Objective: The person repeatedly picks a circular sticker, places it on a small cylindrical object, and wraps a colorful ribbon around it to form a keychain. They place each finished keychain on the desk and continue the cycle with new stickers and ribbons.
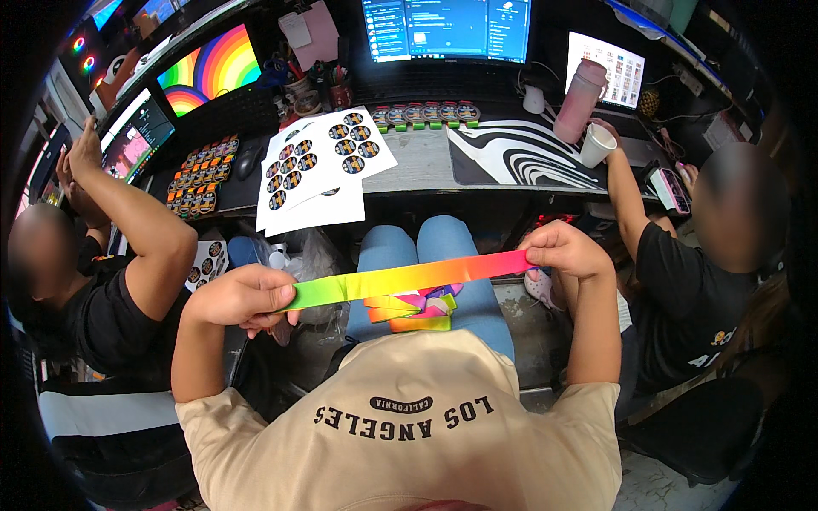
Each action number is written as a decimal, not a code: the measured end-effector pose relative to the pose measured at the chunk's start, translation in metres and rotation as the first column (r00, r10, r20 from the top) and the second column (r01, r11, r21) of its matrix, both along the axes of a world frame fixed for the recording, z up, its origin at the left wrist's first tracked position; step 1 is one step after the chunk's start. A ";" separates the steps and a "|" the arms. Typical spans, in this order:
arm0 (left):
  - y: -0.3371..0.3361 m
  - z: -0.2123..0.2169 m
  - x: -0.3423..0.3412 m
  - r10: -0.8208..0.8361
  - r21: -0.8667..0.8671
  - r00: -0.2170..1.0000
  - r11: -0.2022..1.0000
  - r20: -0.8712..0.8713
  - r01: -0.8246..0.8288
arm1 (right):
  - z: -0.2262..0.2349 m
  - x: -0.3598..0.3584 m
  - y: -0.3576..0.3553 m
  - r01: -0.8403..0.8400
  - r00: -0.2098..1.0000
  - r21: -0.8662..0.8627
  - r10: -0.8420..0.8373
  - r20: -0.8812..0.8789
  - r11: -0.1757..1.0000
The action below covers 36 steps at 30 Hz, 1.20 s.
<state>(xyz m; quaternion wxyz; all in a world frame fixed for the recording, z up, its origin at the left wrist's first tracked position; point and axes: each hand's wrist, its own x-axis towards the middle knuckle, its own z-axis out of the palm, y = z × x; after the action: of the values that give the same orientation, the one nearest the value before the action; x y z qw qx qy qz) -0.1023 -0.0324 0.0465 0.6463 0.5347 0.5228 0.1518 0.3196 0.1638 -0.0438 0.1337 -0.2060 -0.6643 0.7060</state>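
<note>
Head view, left hand (247, 298): at 9 o'clock, fingers clamped on green end of rainbow ribbon (409, 277).
Head view, right hand (562, 249): at 3 o'clock, pinched shut on pink end.
Ribbon: stretched taut above lap, over loose rainbow strips (417, 311) on jeans.
Desk (417, 157), 12 o'clock: badge sticker sheets (319, 162), row of badges (426, 113).
Technique, judged: equal tension, flat band, no twist.
</note>
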 end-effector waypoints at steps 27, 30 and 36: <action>-0.007 -0.049 -0.041 0.120 -0.022 0.952 0.993 0.280 -0.118 | 0.051 -0.034 -0.036 0.246 0.951 0.821 -0.292 -0.101 0.516; -0.008 -0.050 -0.043 0.134 -0.022 0.949 0.991 0.285 -0.133 | 0.048 -0.033 -0.027 0.297 0.953 0.564 -0.201 -0.227 0.771; -0.009 -0.049 -0.043 0.136 -0.020 0.949 0.990 0.285 -0.136 | 0.049 -0.020 -0.015 0.250 0.968 0.324 -0.231 -0.097 0.912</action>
<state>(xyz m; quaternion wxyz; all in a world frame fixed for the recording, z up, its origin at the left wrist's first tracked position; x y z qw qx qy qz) -0.1455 -0.0411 -0.0029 0.7030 0.4698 0.4597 0.2715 0.2993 0.1484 0.0050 0.2713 -0.2407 -0.7395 0.5671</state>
